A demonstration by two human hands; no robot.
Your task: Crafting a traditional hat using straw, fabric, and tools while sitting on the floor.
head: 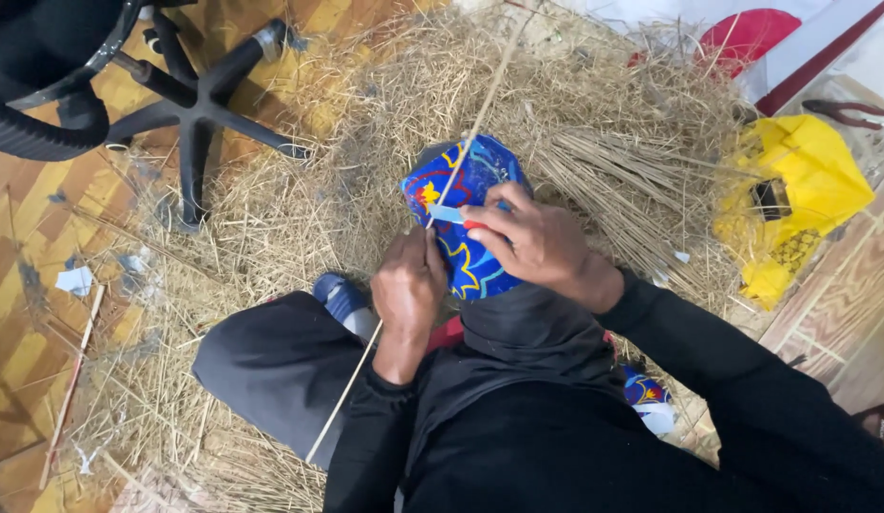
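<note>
We sit on the wooden floor point(24, 313) amid a wide heap of dry, pale straw point(300, 190), with a long thin cane of tan bamboo point(461, 161) running from beside our thigh, across the blue patterned cloth over our knee point(470, 218), and on up over the straw. Our left hand point(407, 290) has its fingers wrapped tight round the cane low down, just below the knee. Our right hand point(532, 242) pinches a small blade with a red handle point(453, 216) between thumb and fingers, its pale edge laid against the cane where it crosses the cloth.

The likeliest trouble, as we judge it, is the blade slipping. The cane is narrow and smooth, and the edge lies close to our left knuckles; if it skids toward us it may nick them, or cut through the cloth to the knee beneath. Too steep an angle may dig in and split the cane. The long free end waves above the straw, and if it catches there it may jerk the cane under the edge.

A black office chair base point(200, 100) stands on the floor at upper left, a crumpled yellow plastic bag point(803, 180) lies at right, and a bundle of straight reeds point(613, 190) rests between
</note>
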